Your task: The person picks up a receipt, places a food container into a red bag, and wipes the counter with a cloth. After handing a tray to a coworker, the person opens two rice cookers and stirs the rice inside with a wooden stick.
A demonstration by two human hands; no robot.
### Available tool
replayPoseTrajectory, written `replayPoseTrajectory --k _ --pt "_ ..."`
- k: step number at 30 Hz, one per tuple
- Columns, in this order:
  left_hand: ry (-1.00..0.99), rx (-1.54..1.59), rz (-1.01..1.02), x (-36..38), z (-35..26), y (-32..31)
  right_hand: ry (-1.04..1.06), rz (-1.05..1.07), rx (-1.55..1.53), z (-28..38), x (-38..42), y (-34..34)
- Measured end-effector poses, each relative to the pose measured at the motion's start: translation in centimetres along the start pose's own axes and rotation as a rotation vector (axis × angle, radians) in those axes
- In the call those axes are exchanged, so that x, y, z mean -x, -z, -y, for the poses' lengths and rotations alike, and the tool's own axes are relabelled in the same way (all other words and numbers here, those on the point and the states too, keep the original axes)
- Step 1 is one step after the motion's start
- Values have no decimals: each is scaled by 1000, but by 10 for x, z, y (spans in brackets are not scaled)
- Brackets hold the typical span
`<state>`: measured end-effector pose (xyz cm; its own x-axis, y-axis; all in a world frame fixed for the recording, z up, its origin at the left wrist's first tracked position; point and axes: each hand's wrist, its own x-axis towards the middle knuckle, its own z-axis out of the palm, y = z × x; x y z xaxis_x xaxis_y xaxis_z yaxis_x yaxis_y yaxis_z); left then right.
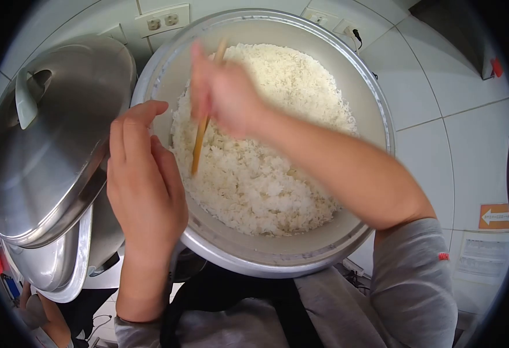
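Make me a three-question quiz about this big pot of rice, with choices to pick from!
1. Where is the metal lid?
A. To the left of the pot
B. On top of the pot
C. Inside the pot

2. What colour is the rice?
A. Brown
B. White
C. Yellow

3. What is the right hand doing?
A. Resting flat on the wall
B. Gripping a wooden stick
C. Lifting the lid

Answers:
1 A, the lid sits off the pot, at its left.
2 B, the grains are all white.
3 B, its fingers close around the wooden stick, whose tip is in the rice; the left hand rests at the rim.
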<state>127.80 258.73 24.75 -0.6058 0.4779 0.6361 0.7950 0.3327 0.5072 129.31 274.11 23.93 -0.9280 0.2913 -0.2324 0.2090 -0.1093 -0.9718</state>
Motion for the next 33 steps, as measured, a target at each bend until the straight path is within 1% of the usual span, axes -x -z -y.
replayPoseTrajectory --k 1,2,3,4,5,7,8,10,11,13,14,15,16,17,18,19,20,21,22,23,24,25,26,28,29,31,32,33 --pt "1 -35 4 0 -1 1 29 -25 -180 -5 -2 -3" --pt "7 -72 7 0 -2 2 26 -25 -181 -9 2 1" --pt "9 -75 8 0 -4 4 -39 37 -245 -13 12 6" --pt "20 -122 50 -1 -7 6 -102 96 -310 -15 23 11" --pt "29 -168 90 -2 -9 8 -100 97 -310 -17 33 14" --pt "22 -190 85 -2 -9 8 -282 141 -81 -17 53 26" --pt "18 -215 84 -2 -8 9 -282 143 -73 -11 63 33" --pt "24 -207 76 -1 -7 9 -430 241 179 9 81 45" --pt "21 -201 71 -1 -8 9 -432 244 184 20 86 46" --pt "42 -206 80 -1 -9 9 -411 271 638 43 90 44" --pt "62 -222 89 -2 -9 10 -392 288 645 51 86 41" --pt "50 -218 48 -1 -7 8 -210 173 569 57 79 34" --pt "49 -205 54 -1 -7 10 -27 76 477 62 69 25" --pt "4 -229 22 2 1 6 19 85 52 54 49 22" --pt "46 -264 66 1 -5 9 77 72 -103 37 39 14" --pt "44 -186 58 2 1 9 124 93 -269 17 32 2" --pt "43 -180 40 9 5 3 17 7 -239 -1 32 0" --pt "111 -178 104 10 2 4 -106 -65 -304 -17 38 1" --pt "165 -122 148 10 0 4 9 228 -126 -33 46 24" --pt "70 -218 -59 12 1 3 -48 304 19 -47 55 40" --pt "65 -237 -46 15 -2 9 -310 225 83 -41 73 41" --pt "73 -201 -41 12 -5 12 -339 184 -11 -35 74 59" --pt "70 -244 -76 10 -7 14 -307 227 -2 -14 69 55" --pt "59 -215 -67 6 -6 10 -338 211 127 21 65 55" --pt "54 -223 -88 3 -6 12 -321 221 139 35 51 52" --pt "51 -233 -111 11 -1 6 108 58 -80 37 9 37" --pt "46 -239 -126 11 -2 6 122 66 -75 22 -4 32" --pt "70 -225 -119 13 -2 6 126 9 -106 -3 -18 29"
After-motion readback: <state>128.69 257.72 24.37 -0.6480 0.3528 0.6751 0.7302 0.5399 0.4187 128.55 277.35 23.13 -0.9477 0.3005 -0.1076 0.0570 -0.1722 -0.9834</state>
